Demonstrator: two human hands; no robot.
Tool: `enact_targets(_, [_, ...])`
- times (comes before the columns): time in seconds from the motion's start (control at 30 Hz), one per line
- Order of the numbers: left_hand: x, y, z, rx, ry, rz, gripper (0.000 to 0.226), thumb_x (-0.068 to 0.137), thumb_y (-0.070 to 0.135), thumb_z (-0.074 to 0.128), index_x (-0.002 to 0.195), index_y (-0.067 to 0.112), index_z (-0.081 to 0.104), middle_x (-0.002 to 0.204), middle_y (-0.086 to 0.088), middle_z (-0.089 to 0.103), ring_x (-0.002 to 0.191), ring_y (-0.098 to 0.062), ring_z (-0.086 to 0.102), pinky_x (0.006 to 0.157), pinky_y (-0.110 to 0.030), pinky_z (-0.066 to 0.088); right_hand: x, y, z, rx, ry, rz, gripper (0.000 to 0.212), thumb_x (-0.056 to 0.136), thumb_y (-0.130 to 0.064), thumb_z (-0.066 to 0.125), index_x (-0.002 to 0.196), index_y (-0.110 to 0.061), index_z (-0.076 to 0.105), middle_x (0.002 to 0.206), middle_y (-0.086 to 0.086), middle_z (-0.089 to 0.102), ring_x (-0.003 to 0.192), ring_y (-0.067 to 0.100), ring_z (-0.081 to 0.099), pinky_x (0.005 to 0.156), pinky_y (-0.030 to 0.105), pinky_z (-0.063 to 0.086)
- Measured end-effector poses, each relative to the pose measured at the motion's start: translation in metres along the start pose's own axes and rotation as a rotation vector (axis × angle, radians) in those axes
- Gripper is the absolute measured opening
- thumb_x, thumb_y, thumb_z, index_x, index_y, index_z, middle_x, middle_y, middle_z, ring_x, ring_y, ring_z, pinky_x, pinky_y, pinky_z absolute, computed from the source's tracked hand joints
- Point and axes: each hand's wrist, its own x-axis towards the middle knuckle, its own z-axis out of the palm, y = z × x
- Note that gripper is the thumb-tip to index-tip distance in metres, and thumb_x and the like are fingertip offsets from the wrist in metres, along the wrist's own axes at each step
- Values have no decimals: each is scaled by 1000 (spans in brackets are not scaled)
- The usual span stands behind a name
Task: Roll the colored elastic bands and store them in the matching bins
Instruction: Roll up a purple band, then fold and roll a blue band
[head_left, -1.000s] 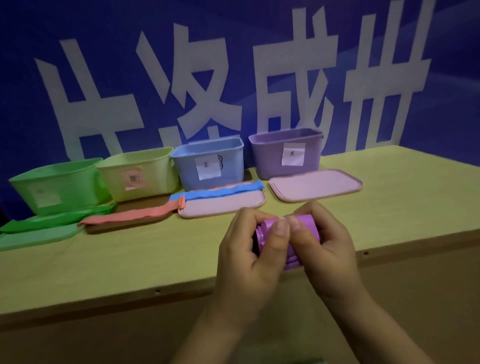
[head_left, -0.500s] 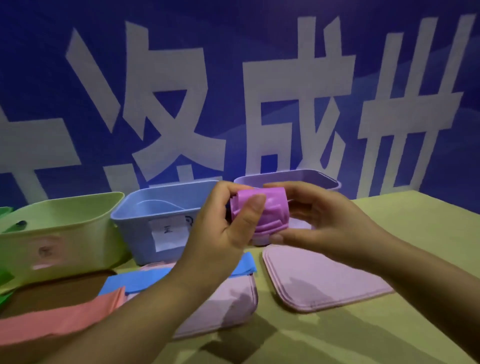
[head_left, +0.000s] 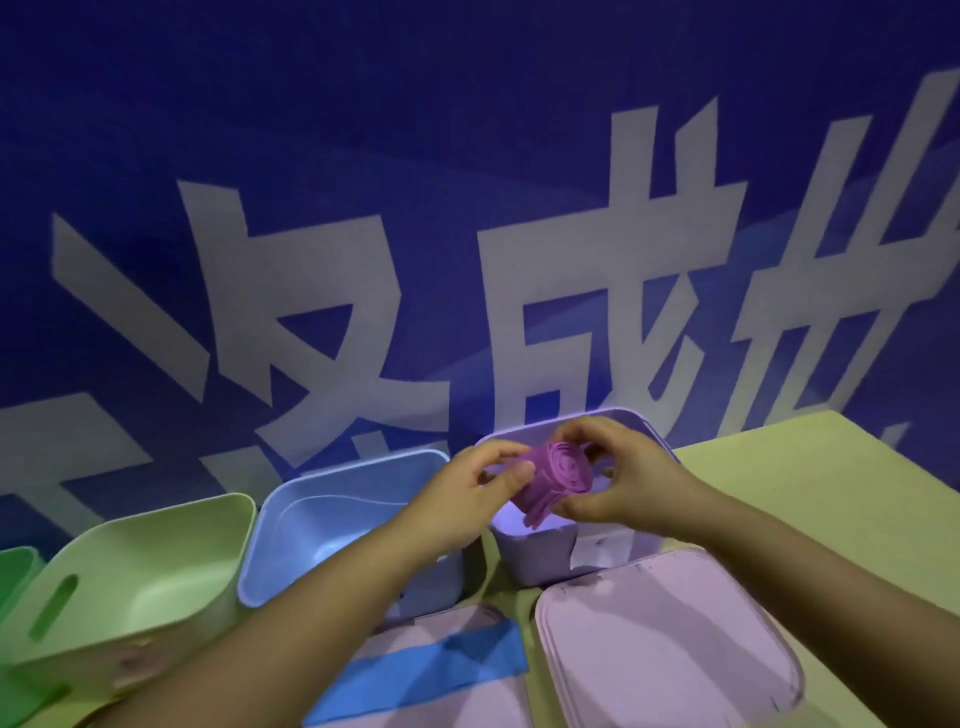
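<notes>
- Left hand and right hand both pinch rolled purple elastic band, fingers curled.
- Roll held over open purple plastic bin, right of blue plastic bin.

One head-worn view looks forward and down, close over the bins.

The scene was dim and carried a strong blue-violet cast, with the brightest patch falling inside the lilac plastic bin and on the yellow-green table at the right. Soft shadows lay beneath the forearms, across the pale pink flat lids. The whole view was slightly soft, wide-angle bending curved the big white characters on the dark blue backdrop, and the light green plastic bin smeared towards the lower left corner.
</notes>
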Motion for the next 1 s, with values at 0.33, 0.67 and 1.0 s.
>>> enact_targets(0.33, [68,-36,7,621,-68,99,46,86,31,63,130,24,51,130,2,46,123,-17,40,100,-26,32,72,88,15,-275,-147,227,58,56,-33,88,99,-24,51,103,1,58,90,18,55,74,23,48])
enact_targets(0.67, [112,-90,14,808,-194,30,52,87,45,58,134,27,44,132,2,44,126,-20,37,102,-33,27,119,170,76,-432,-401,400,68,53,-32,89,108,-20,51,107,3,49,99,26,54,80,31,45])
enact_targets(1.0, [104,-88,11,718,-179,48,45,87,37,61,127,20,52,129,-2,45,121,-21,40,100,-33,33,122,168,94,-596,-504,417,81,56,-39,85,124,-24,43,125,7,45,114,32,47,94,47,45])
